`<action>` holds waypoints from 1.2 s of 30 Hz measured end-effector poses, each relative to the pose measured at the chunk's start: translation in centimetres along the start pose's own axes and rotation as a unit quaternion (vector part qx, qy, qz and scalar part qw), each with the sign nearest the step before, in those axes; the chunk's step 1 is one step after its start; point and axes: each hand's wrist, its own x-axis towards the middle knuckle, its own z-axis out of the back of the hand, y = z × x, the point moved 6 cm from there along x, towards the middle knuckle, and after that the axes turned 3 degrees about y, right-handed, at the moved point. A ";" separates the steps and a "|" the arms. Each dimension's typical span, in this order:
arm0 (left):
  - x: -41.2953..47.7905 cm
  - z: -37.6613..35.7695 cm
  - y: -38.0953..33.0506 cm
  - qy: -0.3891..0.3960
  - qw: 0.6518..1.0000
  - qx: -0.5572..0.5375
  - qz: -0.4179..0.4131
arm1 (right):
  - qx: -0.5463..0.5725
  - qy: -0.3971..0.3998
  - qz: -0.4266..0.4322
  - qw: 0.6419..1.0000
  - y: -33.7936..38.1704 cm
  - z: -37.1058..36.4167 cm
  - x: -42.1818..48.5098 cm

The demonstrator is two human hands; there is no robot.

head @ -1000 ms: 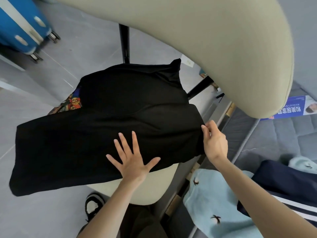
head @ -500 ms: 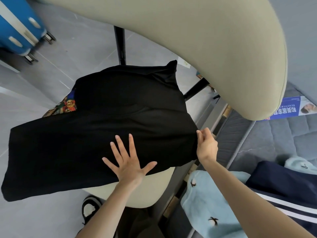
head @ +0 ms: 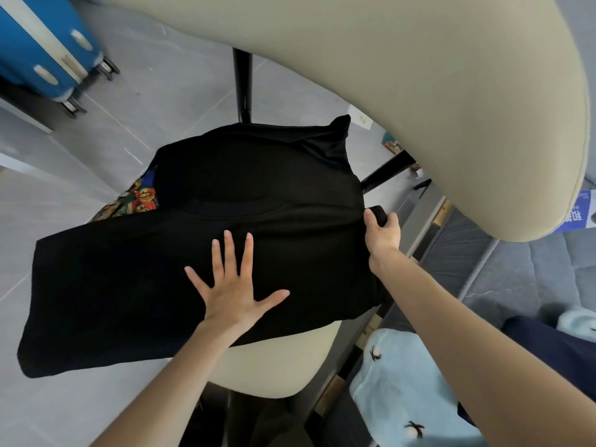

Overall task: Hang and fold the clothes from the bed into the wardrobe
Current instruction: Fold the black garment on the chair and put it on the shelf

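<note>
Head view: black fabric garment (head: 274, 195) draped on the cream padded chair seat (head: 280, 359), left hand (head: 232, 295) splayed flat on it, right hand (head: 382, 233) pinching its edge; I'd fold that edge squarely across to the palm.

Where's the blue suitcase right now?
In the head view the blue suitcase is in the top left corner, standing on the grey floor, up and left of the black garment spread over the chair seat.
</note>
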 end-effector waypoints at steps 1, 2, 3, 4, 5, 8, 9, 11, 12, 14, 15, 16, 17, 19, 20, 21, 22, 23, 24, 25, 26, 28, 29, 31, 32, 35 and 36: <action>0.0 -0.1 0.2 0.008 1.000 0.004 -0.002 | -0.006 -0.015 0.001 1.000 -0.4 0.2 0.0; 0.0 -0.1 0.3 0.015 1.000 0.005 -0.008 | -0.017 -0.020 -0.006 1.000 -1.0 0.3 -0.1; -0.1 -0.1 0.3 0.016 1.000 0.006 -0.018 | -0.035 -0.018 -0.012 0.999 -1.4 0.3 -0.2; -0.2 0.1 0.4 0.009 1.000 0.006 -0.029 | -0.059 -0.016 -0.004 0.998 -1.5 0.3 -0.3; -0.5 0.2 0.6 -0.003 0.999 0.007 -0.041 | -0.088 -0.016 0.022 0.996 -1.4 0.4 -0.5; -2.2 0.8 1.7 -0.057 0.996 0.022 -0.073 | -0.197 -0.038 0.193 0.961 0.1 0.9 -3.2; -3.1 0.9 2.2 -0.078 0.993 0.039 -0.081 | -0.234 -0.031 0.256 0.937 0.2 0.8 -4.7; -4.8 1.2 3.4 -0.104 0.987 0.076 -0.098 | -0.325 0.042 0.357 0.875 -0.8 -0.4 -8.2; -5.6 1.3 4.1 -0.103 0.984 0.095 -0.106 | -0.379 0.097 0.391 0.833 -2.0 -1.3 -9.9; -6.6 1.0 5.7 -0.090 0.977 0.139 -0.135 | -0.492 0.175 0.445 0.728 -5.1 -2.9 -12.4; -7.1 0.9 6.5 -0.088 0.970 0.164 -0.153 | -0.539 0.189 0.467 0.675 -6.5 -3.5 -13.1; -7.4 0.8 7.4 -0.090 0.964 0.187 -0.169 | -0.574 0.193 0.480 0.634 -7.5 -3.8 -13.4; -7.6 0.8 8.4 -0.091 0.958 0.204 -0.177 | -0.599 0.191 0.486 0.606 -7.9 -4.1 -13.5; -8.0 1.1 10.2 -0.086 0.957 0.225 -0.162 | -0.636 0.179 0.486 0.571 -7.9 -4.5 -13.1; -8.1 1.3 11.0 -0.087 0.959 0.226 -0.149 | -0.652 0.172 0.484 0.557 -7.8 -4.7 -13.0; -8.2 1.6 11.6 -0.091 0.959 0.224 -0.144 | -0.666 0.165 0.480 0.546 -7.7 -4.9 -12.8; -8.3 1.7 12.0 -0.093 0.959 0.223 -0.146 | -0.676 0.160 0.477 0.539 -7.6 -5.0 -12.8; -8.4 1.9 12.3 -0.095 0.958 0.226 -0.148 | -0.683 0.157 0.474 0.533 -7.6 -5.0 -12.8; -8.5 1.9 12.4 -0.096 0.957 0.232 -0.145 | -0.687 0.156 0.470 0.532 -7.6 -5.0 -12.8; -8.8 2.0 12.5 -0.100 0.956 0.238 -0.138 | -0.688 0.155 0.468 0.533 -7.7 -5.0 -13.0; -8.9 2.1 12.3 -0.101 0.957 0.241 -0.129 | -0.688 0.152 0.465 0.536 -7.7 -5.0 -12.9; -9.1 2.3 12.1 -0.095 0.964 0.226 -0.102 | -0.696 0.152 0.449 0.540 -7.4 -5.0 -12.9; -9.2 2.4 12.1 -0.099 0.967 0.218 -0.090 | -0.704 0.158 0.433 0.540 -7.2 -5.0 -13.0; -9.5 2.4 12.0 -0.086 0.970 0.215 -0.072 | -0.716 0.174 0.403 0.543 -6.5 -4.9 -13.3; -9.8 2.6 12.0 -0.078 0.972 0.212 -0.066 | -0.716 0.182 0.389 0.550 -6.0 -4.7 -13.7; -11.4 3.7 11.5 -0.055 0.984 0.158 -0.064 | -0.703 0.194 0.361 0.582 -4.4 -3.7 -15.2; -12.0 4.3 11.4 -0.048 0.986 0.144 -0.067 | -0.700 0.193 0.359 0.586 -3.8 -3.3 -16.0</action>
